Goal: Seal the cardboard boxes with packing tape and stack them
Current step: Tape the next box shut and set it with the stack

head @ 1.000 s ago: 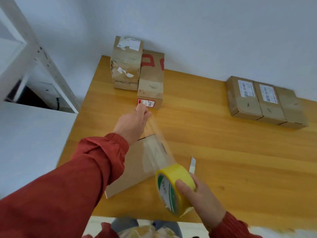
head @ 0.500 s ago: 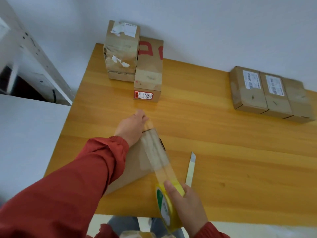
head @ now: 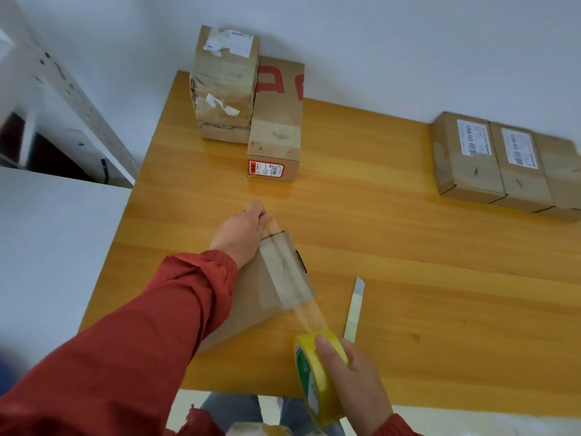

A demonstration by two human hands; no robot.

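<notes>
Taping box: flat brown cardboard box point(head: 251, 297) lies front-left on the yellow wooden table point(head: 408, 278), w/ a clear tape strip point(head: 292, 278) stretched along its top.
L hand point(head: 243, 234): fingers clenched on the strip's free end, just past the box's far edge.
R hand point(head: 352, 379): fingers wrapped round the yellow packing tape roll point(head: 317, 372), near the table's front edge.
Cutter: slim pale utility knife point(head: 353, 309) flat on the table, just right of the box.
Other boxes: 2 taped brown boxes point(head: 224, 89) back-left by the wall, row of 3 small boxes point(head: 503, 162) far right.
</notes>
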